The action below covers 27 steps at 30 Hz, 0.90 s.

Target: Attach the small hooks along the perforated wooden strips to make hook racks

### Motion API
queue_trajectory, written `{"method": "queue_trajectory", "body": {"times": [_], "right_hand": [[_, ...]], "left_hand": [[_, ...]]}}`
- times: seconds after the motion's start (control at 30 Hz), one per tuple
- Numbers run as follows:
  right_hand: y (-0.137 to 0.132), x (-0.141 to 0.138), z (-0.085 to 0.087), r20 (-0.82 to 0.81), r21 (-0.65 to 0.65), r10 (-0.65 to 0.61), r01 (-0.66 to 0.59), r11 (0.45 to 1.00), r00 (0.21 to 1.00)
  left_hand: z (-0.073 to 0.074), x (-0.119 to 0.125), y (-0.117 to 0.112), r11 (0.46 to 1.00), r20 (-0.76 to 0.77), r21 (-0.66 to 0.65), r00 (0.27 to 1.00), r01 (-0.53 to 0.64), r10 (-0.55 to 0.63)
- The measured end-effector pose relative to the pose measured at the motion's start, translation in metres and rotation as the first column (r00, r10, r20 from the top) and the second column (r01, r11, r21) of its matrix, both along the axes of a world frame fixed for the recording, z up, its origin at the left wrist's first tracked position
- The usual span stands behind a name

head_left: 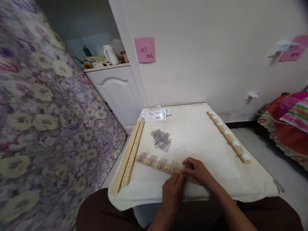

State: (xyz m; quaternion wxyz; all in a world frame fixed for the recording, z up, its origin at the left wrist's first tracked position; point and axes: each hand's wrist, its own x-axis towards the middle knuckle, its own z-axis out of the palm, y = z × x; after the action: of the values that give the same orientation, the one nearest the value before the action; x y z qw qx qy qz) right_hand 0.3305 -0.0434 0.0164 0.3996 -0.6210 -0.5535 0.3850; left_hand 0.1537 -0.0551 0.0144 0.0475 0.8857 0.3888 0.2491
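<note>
A narrow wooden strip (166, 166) with rows of holes lies slantwise near the front of the table. Several small shiny metal pieces (149, 162) sit along it, each with a grey translucent tab at its far side. My left hand (172, 189) is closed at the strip's near edge, its fingertips pressed onto the wood. Just to the right, my right hand (199, 170) reaches over the strip with curled fingers; whatever is between them is too small to make out. The strip's right end is partly covered by this hand. Beyond the strip lies a pile of small grey translucent packets (160, 140).
Two long perforated wooden strips (130, 154) lie along the table's left edge. Another strip (227, 136) with white tags rests on the right. Flat clear packaging (154, 115) lies at the back left. The cloth-covered table (190, 134) meets the wall; a floral curtain (60, 112) hangs left.
</note>
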Motion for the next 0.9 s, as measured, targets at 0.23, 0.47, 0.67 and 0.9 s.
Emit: {"method": "queue_trajectory", "body": {"times": [0.23, 0.47, 0.67, 0.9], "right_hand": [[-0.006, 0.003, 0.015, 0.028, 0.019, -0.028, 0.027, 0.999, 0.999], [0.035, 0.018, 0.025, 0.097, 0.061, -0.006, 0.000, 0.998, 0.995], [0.119, -0.014, 0.025, 0.081, 0.034, -0.054, 0.051, 0.998, 0.995], [0.154, -0.040, 0.014, 0.092, 0.029, -0.180, 0.178, 0.984, 0.979]], "left_hand": [[-0.005, -0.003, 0.001, 1.000, 0.117, 0.015, 0.993, 0.006, -0.008], [-0.009, -0.008, -0.002, 0.999, 0.171, -0.048, 0.985, 0.013, -0.004], [-0.016, -0.010, -0.001, 0.997, 0.136, 0.068, 0.990, 0.038, -0.047], [-0.025, -0.010, 0.004, 0.987, 0.171, 0.155, 0.983, 0.034, -0.061]]}}
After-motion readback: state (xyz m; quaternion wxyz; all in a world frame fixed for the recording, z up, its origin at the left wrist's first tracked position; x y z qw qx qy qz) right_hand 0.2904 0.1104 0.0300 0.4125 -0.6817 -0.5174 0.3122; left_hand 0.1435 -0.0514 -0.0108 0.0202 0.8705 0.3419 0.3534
